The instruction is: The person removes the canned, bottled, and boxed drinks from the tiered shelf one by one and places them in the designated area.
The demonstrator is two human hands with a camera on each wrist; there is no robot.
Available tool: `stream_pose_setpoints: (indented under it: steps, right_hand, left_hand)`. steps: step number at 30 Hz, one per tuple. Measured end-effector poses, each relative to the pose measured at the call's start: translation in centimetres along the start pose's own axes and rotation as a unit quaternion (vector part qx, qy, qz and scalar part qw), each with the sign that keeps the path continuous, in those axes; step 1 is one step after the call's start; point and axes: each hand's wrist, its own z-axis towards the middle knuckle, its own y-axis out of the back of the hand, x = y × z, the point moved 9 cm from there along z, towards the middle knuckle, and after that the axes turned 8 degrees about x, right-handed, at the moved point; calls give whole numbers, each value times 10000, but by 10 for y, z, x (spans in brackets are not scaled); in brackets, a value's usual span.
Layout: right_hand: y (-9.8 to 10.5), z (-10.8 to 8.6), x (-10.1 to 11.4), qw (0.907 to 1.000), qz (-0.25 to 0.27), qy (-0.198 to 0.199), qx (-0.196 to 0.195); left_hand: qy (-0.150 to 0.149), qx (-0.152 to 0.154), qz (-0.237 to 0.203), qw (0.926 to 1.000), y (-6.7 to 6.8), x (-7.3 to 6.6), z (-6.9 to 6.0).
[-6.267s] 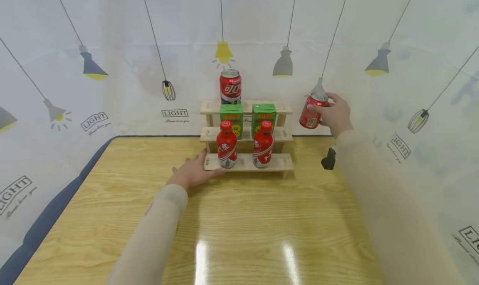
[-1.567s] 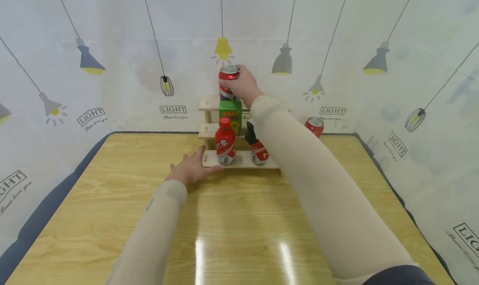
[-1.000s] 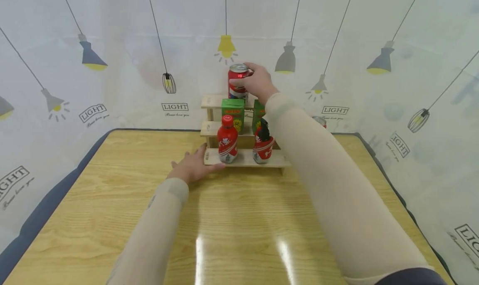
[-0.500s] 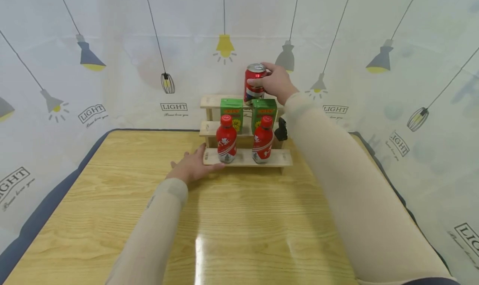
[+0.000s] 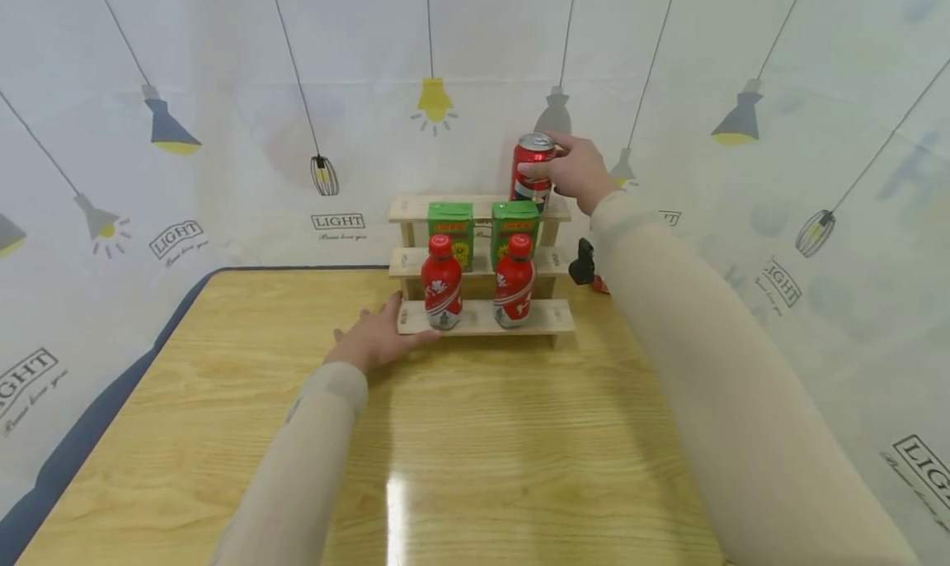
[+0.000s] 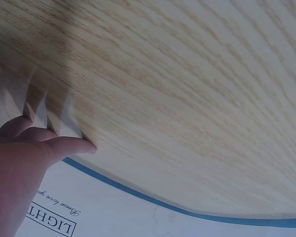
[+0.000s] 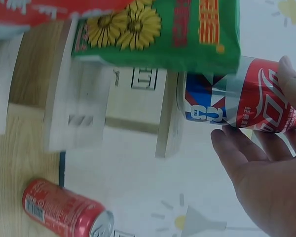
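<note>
Rack with three tiers, one only: the pale wooden rack (image 5: 478,315) is standing at the back of the surface (image 5: 445,434). Bottles, two: the left bottle (image 5: 441,290) and the right bottle (image 5: 515,290), both red, are standing upright on the bottom tier. Cartons, two: the left carton (image 5: 450,214) and the right carton (image 5: 514,213), both green, are standing on the middle tier behind the bottles. Cans, two: the gripped can (image 5: 527,155) is sitting upright at the right end of the top tier (its base is hiding behind the right carton in the head view), and the other can (image 7: 64,210) is standing on the surface to the right of the rack. Hands, two: the right hand (image 5: 582,170) is grasping the gripped can from its right side, thumb in front; the left hand (image 5: 374,335) is lying released, fingers spread at the left end of the bottom tier, thumb running along its front edge. The head view is showing only a red sliver of the other can between a small black object (image 5: 582,262) and the right sleeve (image 5: 705,343); the right wrist view is revealing nearly all of it, barcode included, plus a blue-and-white emblem low on the gripped can. The left wrist view is catching extended fingers, wood grain and a blue edging (image 6: 138,194), with the rack falling outside it.
</note>
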Motion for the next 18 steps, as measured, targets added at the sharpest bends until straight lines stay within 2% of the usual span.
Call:
stream_pose_setpoints:
  steps: [9, 18]
  right_hand:
    - [22, -11, -14, 9989, 358, -259, -132]
    - [58, -24, -34, 9969, 509, -366, -467]
  left_hand:
    - [28, 9, -7, 10000, 2, 6, 1]
    - [62, -11, -6, 10000, 2, 14, 2]
